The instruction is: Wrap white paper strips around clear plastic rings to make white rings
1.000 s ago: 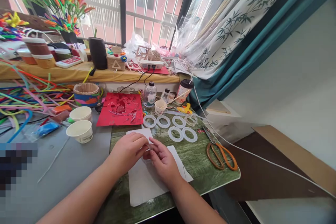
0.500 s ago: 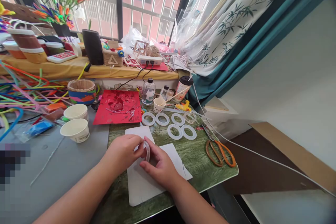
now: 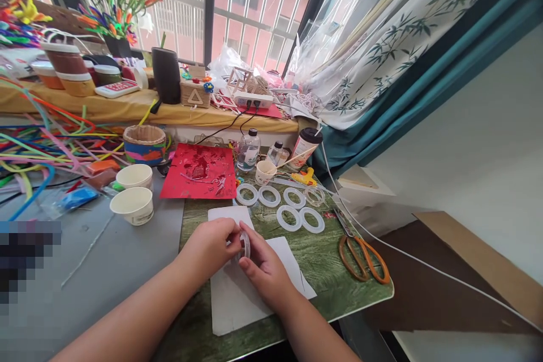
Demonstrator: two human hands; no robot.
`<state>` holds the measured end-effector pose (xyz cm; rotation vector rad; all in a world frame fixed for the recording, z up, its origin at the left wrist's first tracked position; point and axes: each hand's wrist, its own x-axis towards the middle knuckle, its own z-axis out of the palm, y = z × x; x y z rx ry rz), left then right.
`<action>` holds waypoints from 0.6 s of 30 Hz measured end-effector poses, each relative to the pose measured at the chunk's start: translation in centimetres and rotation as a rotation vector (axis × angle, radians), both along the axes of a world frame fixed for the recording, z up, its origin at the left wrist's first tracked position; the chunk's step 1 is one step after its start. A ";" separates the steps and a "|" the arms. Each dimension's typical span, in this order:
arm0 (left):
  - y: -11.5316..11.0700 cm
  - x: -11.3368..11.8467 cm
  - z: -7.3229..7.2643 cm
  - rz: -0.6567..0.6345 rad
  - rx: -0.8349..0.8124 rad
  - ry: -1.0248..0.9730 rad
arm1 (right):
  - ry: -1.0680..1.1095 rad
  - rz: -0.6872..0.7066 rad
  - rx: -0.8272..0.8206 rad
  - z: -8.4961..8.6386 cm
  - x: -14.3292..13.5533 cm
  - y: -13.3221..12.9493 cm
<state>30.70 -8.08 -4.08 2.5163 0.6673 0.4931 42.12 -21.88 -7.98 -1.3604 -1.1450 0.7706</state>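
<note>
Between my two hands, over a white sheet of paper (image 3: 237,305), a translucent ring (image 3: 246,244) is held on edge. My left hand (image 3: 214,243) pinches it from the left, its fingertips partly hidden behind the ring. My right hand (image 3: 267,268) has its fingers around the ring's right side, thumb at the lower edge. Just beyond the paper, several translucent rings (image 3: 289,218) lie flat on the green table (image 3: 331,277). A thinner clear ring (image 3: 314,196) rests by a yellow glue gun (image 3: 304,176).
Orange-handled scissors (image 3: 365,260) lie at the right edge. Beyond the hands are a stained red sheet (image 3: 173,184), a small paper cup (image 3: 265,172), a clear bottle (image 3: 248,153) and a lidded cup (image 3: 306,147). Two white cups (image 3: 132,206) stand left. A white cable (image 3: 407,249) crosses the right.
The view has shifted slightly, so the scene sits a little further right. Both hands still hold the ring, which now looks turned more edge-on.
</note>
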 end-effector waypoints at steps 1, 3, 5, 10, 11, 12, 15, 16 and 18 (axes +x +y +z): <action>0.2 0.0 0.0 -0.006 -0.043 0.000 | -0.008 -0.006 0.012 0.0 0.0 0.1; 0.9 -0.3 0.0 -0.034 -0.103 -0.011 | -0.029 -0.038 0.044 0.0 0.0 0.1; 2.2 -0.8 0.0 -0.083 -0.099 -0.048 | -0.052 -0.093 0.065 0.0 -0.1 0.2; 5.0 -1.7 -0.8 -0.214 0.147 -0.071 | -0.292 -0.192 -0.022 0.2 -0.5 0.2; 5.1 -1.7 -1.0 -0.248 0.181 -0.030 | -0.368 -0.209 -0.048 0.3 -0.7 0.3; 5.0 -1.7 -1.1 -0.271 0.201 0.018 | -0.440 -0.224 -0.074 0.5 -0.9 0.3; 4.3 -1.4 -1.4 -0.275 0.201 0.124 | -0.599 -0.211 -0.152 0.9 -1.5 0.6; 4.2 -1.3 -1.5 -0.269 0.193 0.136 | -0.632 -0.192 -0.177 1.0 -1.6 0.6; 3.9 -1.3 -1.6 -0.259 0.184 0.135 | -0.678 -0.167 -0.221 1.1 -1.7 0.7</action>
